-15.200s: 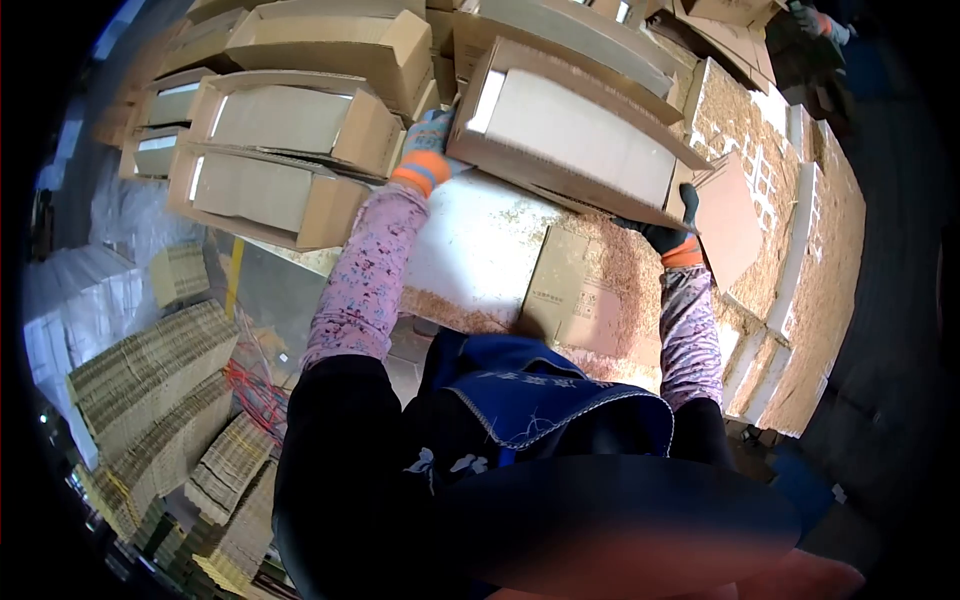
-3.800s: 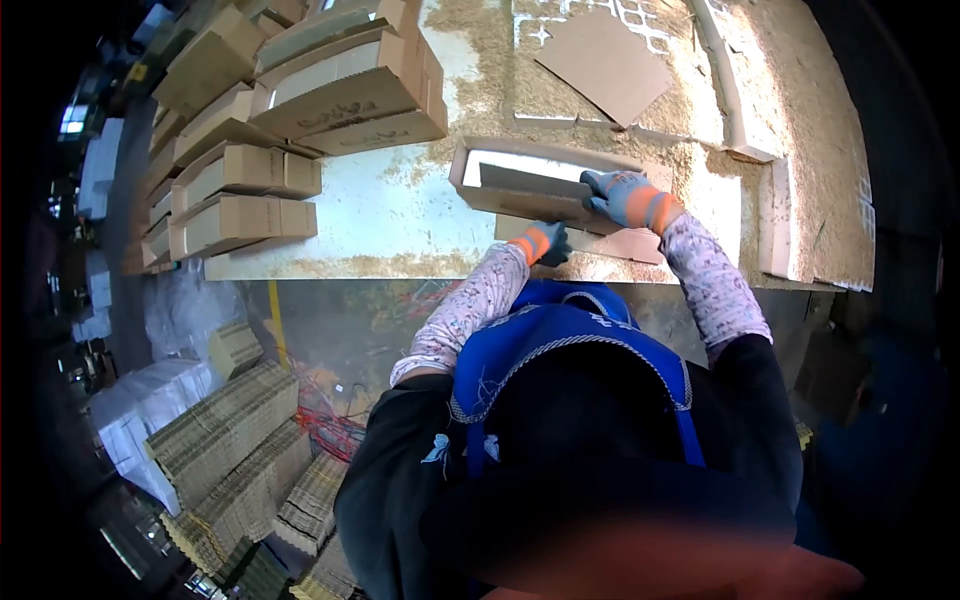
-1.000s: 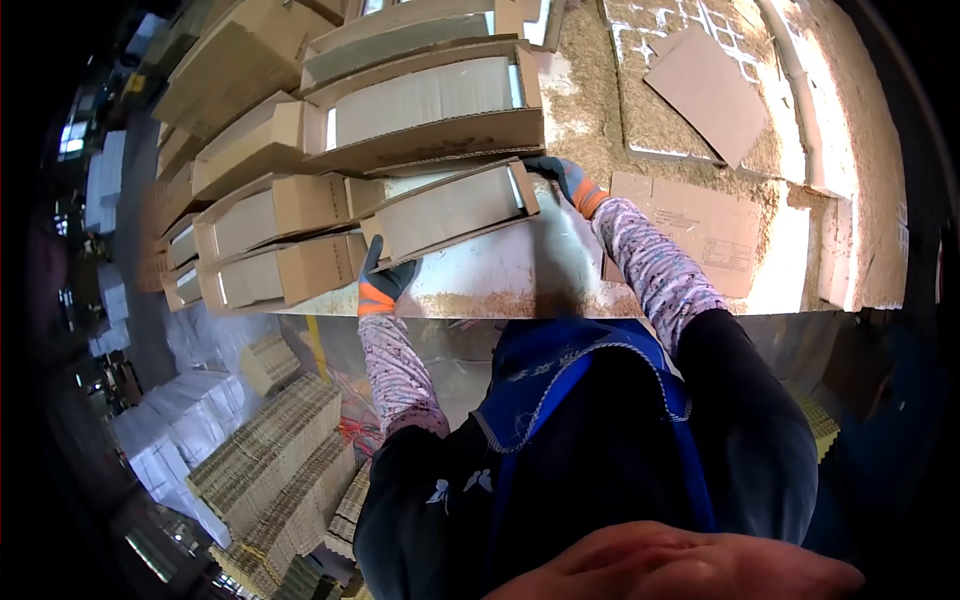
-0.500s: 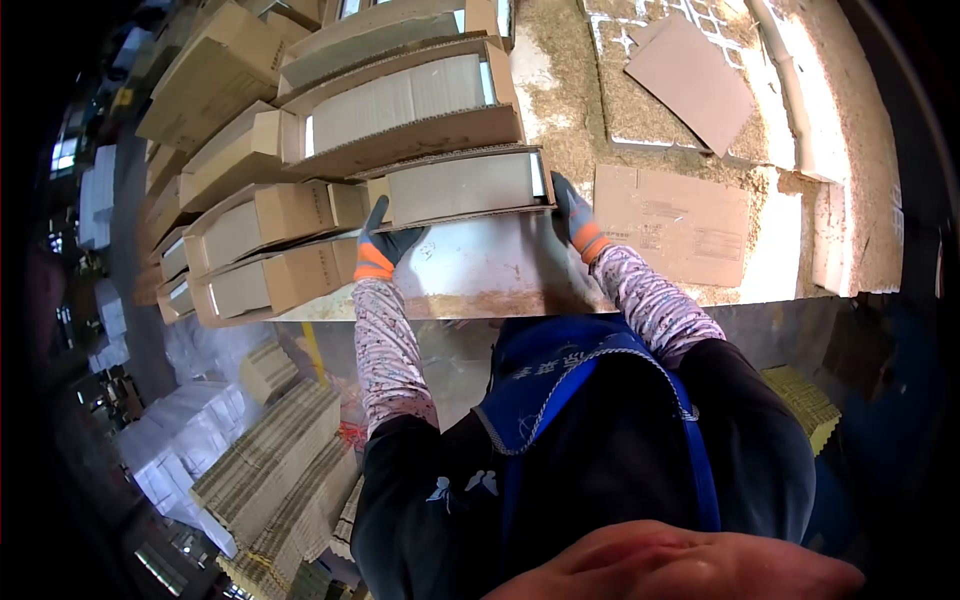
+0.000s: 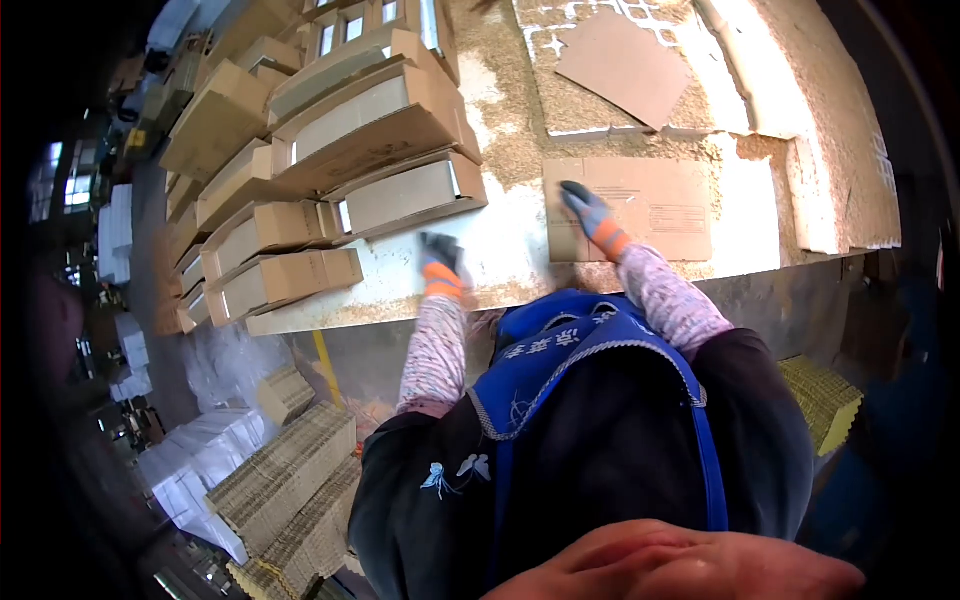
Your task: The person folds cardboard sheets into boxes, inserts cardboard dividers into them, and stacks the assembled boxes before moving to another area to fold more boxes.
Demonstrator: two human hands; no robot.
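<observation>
Poised over flattened carton [image 5: 672, 218] with right hand [image 5: 594, 214], fingers outstretched.
Likely light, stiff; grip edges. Cannot tell finger state on left hand [image 5: 441, 256].

A flat, printed brown carton [image 5: 668, 200] lies on the desk [image 5: 508, 238]. Left of it sits a long, open-topped cardboard box [image 5: 405, 194].

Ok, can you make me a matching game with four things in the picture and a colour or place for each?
1. Apron
2. Left cuff
3. Flat printed cardboard
4. Open boxes

A. On the left of the table
B. Orange
C. Nearest the right hand
D. Blue

Pairs: 1-D, 2-B, 3-C, 4-A
</observation>
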